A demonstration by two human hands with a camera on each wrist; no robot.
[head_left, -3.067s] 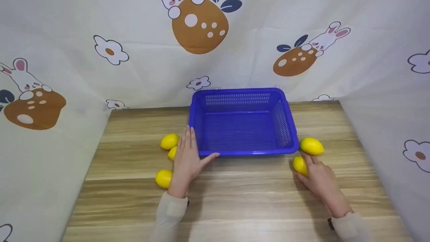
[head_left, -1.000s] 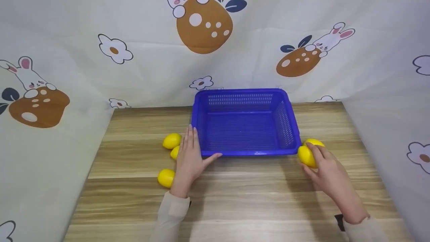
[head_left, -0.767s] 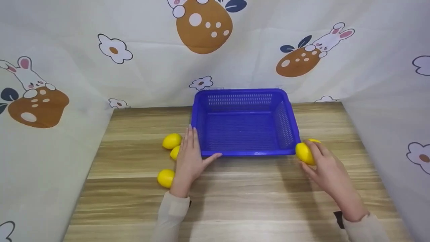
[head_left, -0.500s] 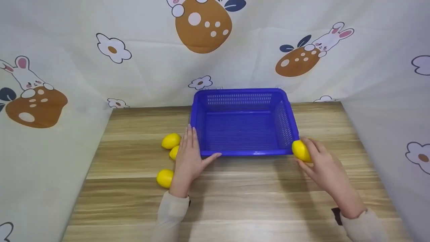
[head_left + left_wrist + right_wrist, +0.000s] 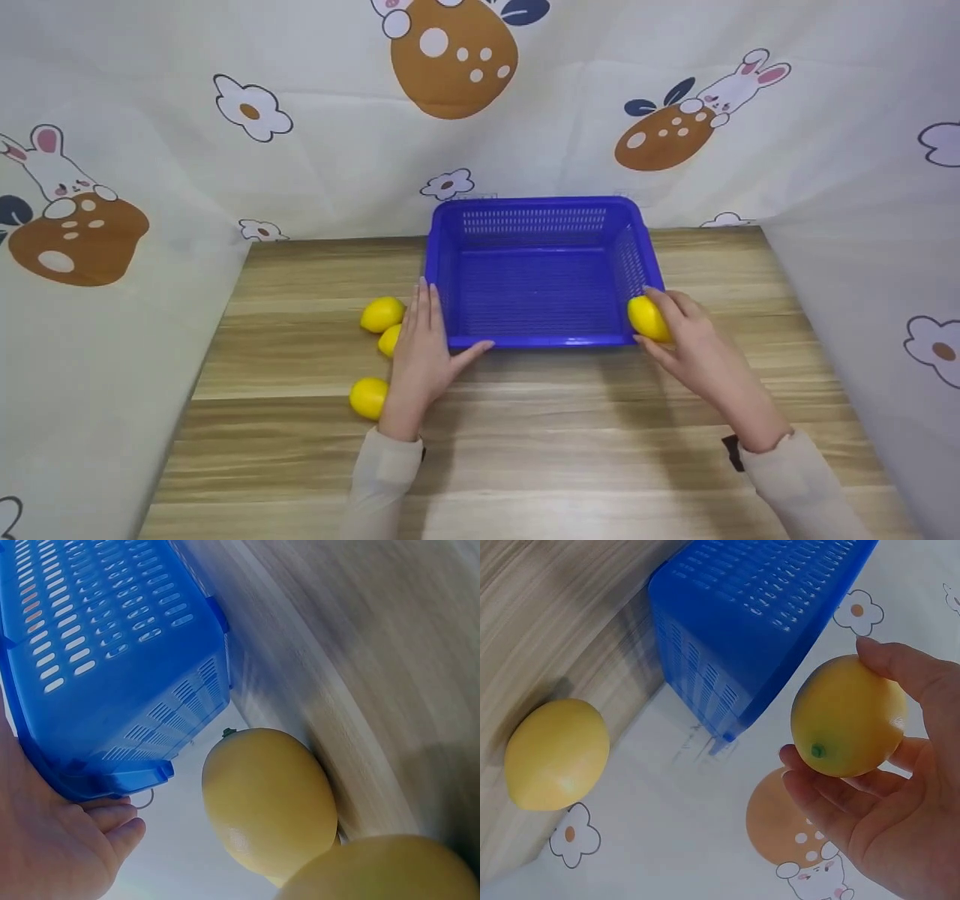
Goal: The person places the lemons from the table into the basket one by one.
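A blue plastic basket (image 5: 536,292) with slotted sides stands on the table against the back wall. My left hand (image 5: 421,352) rests with straight fingers along its left rim, the thumb lying at the front edge. Between thumb and fingers, my right hand (image 5: 694,337) holds a yellow lemon (image 5: 648,319) at the basket's front right corner, overlapping the rim. The right wrist view shows this lemon's green tip, raised beside the basket's upper edge. Another lemon (image 5: 557,755) lies on the table to the right of the basket; in the head view the right hand covers it.
Left of the basket are three more lemons: one at the back (image 5: 382,314), one partly behind the left hand (image 5: 388,341), and one near the left wrist (image 5: 368,397). Patterned cloth (image 5: 330,157) walls in the wood-grain table (image 5: 540,435) at the back and sides.
My right hand has gripped the nearer right-hand lemon, lifted it off the table and brought it leftward to the basket's corner. The left hand keeps its place on the rim.
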